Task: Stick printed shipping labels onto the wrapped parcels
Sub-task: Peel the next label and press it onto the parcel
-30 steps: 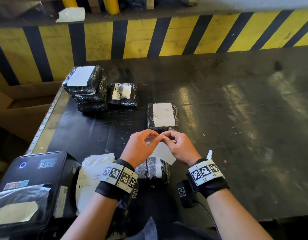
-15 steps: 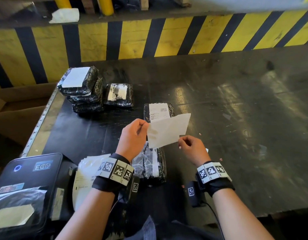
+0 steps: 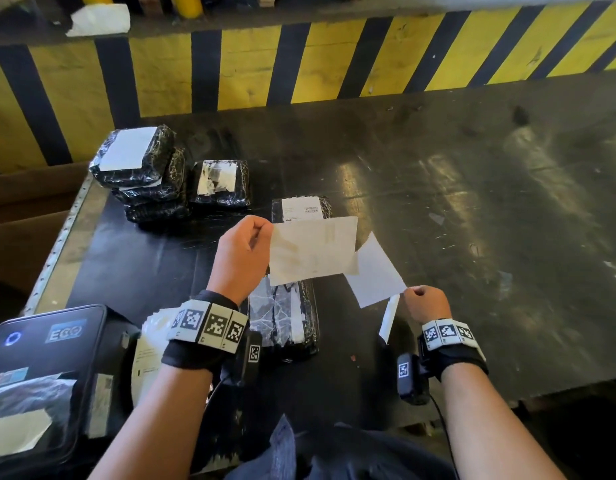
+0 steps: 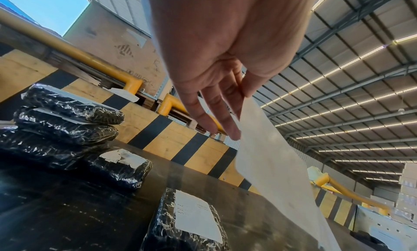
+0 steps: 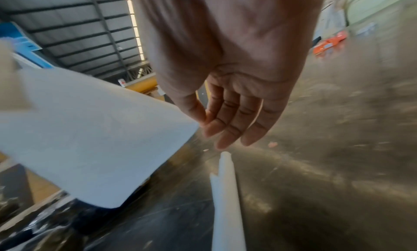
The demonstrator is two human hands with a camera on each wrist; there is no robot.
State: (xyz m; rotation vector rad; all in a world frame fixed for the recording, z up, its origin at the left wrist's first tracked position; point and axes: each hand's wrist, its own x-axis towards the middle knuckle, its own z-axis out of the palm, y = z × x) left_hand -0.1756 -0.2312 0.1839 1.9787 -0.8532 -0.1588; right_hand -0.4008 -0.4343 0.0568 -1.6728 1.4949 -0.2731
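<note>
My left hand (image 3: 261, 233) pinches the left edge of a beige sheet (image 3: 310, 251) with faint print showing through, held up over the table; the left wrist view shows the beige sheet (image 4: 277, 174) hanging from my left hand (image 4: 239, 101). My right hand (image 3: 412, 292) pinches a corner of a plain white sheet (image 3: 375, 275) that still meets the beige one at one corner. In the right wrist view, my right hand (image 5: 203, 123) nips that white sheet (image 5: 90, 139) between thumb and forefinger. Below the sheets lies a black wrapped parcel (image 3: 285, 317) with no label. A labelled parcel (image 3: 301, 209) lies just beyond.
A stack of labelled parcels (image 3: 140, 168) and a single parcel (image 3: 219, 183) sit at the back left of the dark table (image 3: 472, 237). A label printer (image 3: 39, 375) and loose papers (image 3: 150, 348) are at the near left. A narrow white strip (image 3: 389, 318) is by my right wrist.
My hands were together at one corner; they have drawn apart. The single sheet has split into two layers, the right hand pulling the white one down and to the right.
</note>
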